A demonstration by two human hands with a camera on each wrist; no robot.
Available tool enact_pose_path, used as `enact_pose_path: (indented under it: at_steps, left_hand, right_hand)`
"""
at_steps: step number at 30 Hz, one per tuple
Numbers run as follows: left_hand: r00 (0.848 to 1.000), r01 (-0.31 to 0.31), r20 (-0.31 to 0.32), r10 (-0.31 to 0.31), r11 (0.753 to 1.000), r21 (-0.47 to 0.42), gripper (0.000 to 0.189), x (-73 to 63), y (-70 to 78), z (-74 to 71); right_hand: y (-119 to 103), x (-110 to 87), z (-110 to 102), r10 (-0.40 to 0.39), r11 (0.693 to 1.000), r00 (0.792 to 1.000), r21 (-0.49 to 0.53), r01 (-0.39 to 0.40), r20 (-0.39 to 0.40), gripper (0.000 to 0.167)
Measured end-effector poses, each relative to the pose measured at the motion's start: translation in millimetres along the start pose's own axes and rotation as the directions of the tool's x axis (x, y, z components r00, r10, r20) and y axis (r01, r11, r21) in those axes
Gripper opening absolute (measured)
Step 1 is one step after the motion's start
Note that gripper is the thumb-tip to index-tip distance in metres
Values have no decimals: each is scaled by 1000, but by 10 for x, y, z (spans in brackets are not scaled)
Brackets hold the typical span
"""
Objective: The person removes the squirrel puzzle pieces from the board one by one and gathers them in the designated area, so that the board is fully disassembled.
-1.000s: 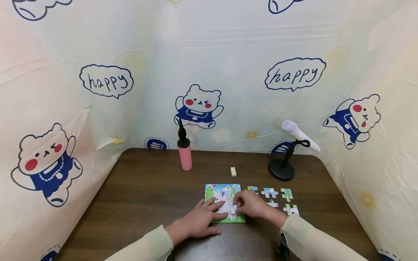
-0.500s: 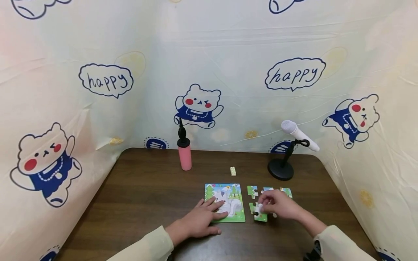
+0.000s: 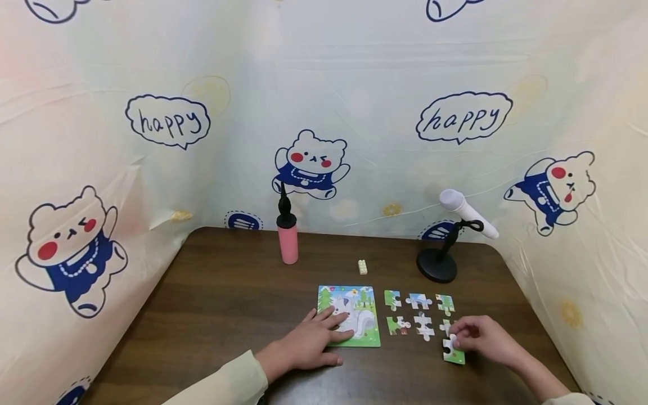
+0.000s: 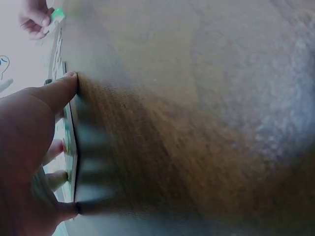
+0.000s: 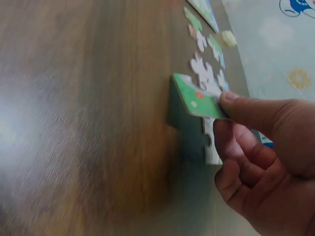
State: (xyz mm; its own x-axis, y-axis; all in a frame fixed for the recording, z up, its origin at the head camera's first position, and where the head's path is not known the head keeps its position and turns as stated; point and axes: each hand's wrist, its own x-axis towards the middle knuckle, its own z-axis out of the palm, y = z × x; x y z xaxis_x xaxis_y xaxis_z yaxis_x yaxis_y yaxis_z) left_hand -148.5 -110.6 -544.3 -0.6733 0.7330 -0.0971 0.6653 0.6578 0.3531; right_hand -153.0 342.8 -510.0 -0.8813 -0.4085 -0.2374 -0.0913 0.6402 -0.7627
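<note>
My left hand (image 3: 315, 341) rests with its fingers spread on a square picture board (image 3: 370, 335) showing a pale grey animal among trees. In the left wrist view, fingertips press the board's edge and the thumb (image 4: 61, 91) touches the table. My right hand (image 3: 487, 337) pinches a green and white jigsaw piece (image 3: 453, 354) between thumb and fingers. In the right wrist view this piece (image 5: 194, 101) is tilted above the table. Several loose jigsaw pieces (image 3: 419, 301) lie in two rows right of the board; the one nearest my right hand is partly hidden.
A pale block (image 3: 362, 267) lies behind the board. Farther back stand a pink hand pump (image 3: 288, 242) with a black top and a white microphone (image 3: 468, 211) on a black stand (image 3: 437, 265). A printed cloth hangs around the brown table (image 3: 228, 292).
My right hand has moved right, from the board to the far end of the loose pieces, carrying the green and white jigsaw piece. The left hand stays on the board.
</note>
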Motion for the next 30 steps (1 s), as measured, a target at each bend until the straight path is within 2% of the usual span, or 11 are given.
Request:
enact_pose_path:
  at_steps: [9,19,30]
  left_hand:
    - [1000,-2,-6,2,1000,7,61,15,-27,17]
    - [1000,8,-1,-8,1000,4,60,36,1,-35]
    - [1000,15,14,-15,1000,-3,60,34,30,-49]
  right_hand:
    - [117,-76,-37,63,996,998,-63,-64,-29,20]
    - [159,-81,38,20,987,998,-160,-30,-66,15]
    - [170,-104,118,66,986,994,-146,-79,-91,12]
